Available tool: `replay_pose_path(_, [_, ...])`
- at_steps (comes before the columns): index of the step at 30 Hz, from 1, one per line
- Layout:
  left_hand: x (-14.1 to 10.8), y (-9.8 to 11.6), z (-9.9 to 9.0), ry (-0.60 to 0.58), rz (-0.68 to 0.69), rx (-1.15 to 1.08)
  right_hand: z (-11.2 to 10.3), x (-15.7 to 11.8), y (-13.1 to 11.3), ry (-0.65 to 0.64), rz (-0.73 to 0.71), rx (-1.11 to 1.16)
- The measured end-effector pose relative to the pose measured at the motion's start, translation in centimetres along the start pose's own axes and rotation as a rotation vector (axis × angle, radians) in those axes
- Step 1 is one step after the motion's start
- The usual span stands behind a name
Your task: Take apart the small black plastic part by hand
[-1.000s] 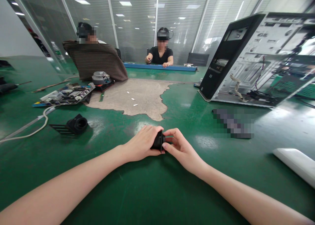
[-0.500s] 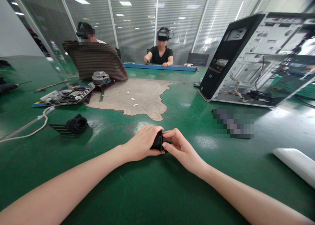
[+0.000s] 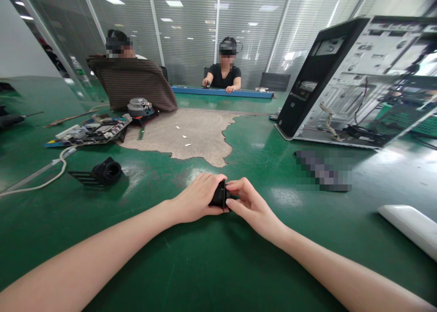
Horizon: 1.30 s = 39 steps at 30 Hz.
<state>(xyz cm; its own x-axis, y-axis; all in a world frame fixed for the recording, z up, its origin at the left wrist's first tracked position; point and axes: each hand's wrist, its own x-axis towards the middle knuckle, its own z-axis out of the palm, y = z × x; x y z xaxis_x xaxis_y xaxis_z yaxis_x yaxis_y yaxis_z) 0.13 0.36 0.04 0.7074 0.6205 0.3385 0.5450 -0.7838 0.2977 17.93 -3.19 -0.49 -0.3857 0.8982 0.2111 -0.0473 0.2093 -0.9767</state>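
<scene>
Pinch best kept light and square: left hand [image 3: 194, 198] as brace, right hand [image 3: 256, 209] meeting the end straight. Left fingers [image 3: 214, 181] clamped on black part [image 3: 217, 197], back of hand up; right thumb and fingers closed on its right end. Part between hands, low over counter [image 3: 191, 266], contact unclear. Farther left: black bracket [image 3: 106, 172].

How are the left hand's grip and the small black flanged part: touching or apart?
Touching. The head view shows the left hand's grip holding the small black flanged part between thumb and fingers, without visible gap.
</scene>
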Motion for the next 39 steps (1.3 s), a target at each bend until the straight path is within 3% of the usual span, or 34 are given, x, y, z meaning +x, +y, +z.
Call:
replay_pose_path(7, [0.06,-0.04,0.24,0.006,-0.012,-0.022,0.03,0.12,-0.15,0.007,0.098,-0.032])
replay_pose_path(12, [-0.06,-0.12,0.21,-0.002,-0.002,-0.007,-0.04,-0.02,-0.21,-0.005,0.073,-0.09])
replay_pose_path(18, [-0.04,-0.07,0.11,0.001,-0.01,-0.004,0.0,-0.02,0.09,-0.005,-0.011,-0.01])
replay_pose_path(24, [0.04,-0.11,0.26,0.008,-0.013,-0.008,-0.04,0.05,-0.11,-0.002,0.088,-0.02])
replay_pose_path(29, [-0.02,-0.16,0.19,0.005,0.001,-0.005,-0.08,0.07,-0.22,-0.015,0.092,-0.077])
replay_pose_path(39, [0.02,-0.03,0.15,0.008,0.002,0.005,0.02,0.03,-0.07,-0.018,0.066,0.028])
